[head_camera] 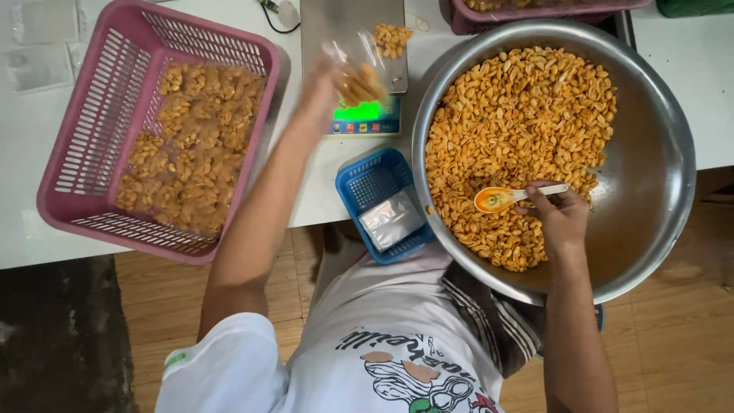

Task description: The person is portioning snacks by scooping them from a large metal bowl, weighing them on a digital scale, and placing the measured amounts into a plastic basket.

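Left hand (325, 84): fingers pinched shut on the top of a small clear bag (358, 73) w/ a portion of orange-coated peanuts in it. The bag hangs below the fingers, blurred, right over the digital scale (359, 76), whose green display shows just under it. Can't tell if the bag mouth is open or folded.

Right hand (562, 214): fingers closed round the white handle of a plastic spoon (508, 197). The orange bowl end sticks out to the left of the fingers, resting on or just above the loose peanuts (520, 115) in the big steel bowl (650, 176). The spoon looks empty apart from oily residue.

Risks, as I judge them:
- Bag held only by its top edge, contents low and heavy; if the pinch slips, nuts spill over the scale and the white surface (23, 153). A few nuts (392, 38) already lie loose on the scale plate.
- Bag looks to be moving, so it could tip or swing at an angle.
- Spoon handle may be oily, so the grip could twist.
- Steel bowl overhangs the surface edge toward the person; a push down on the near rim could rock it.

Further out: blue basket (367, 180) w/ flat silvery pouches between the arms, pink basket (84, 153) of filled bags to the left.
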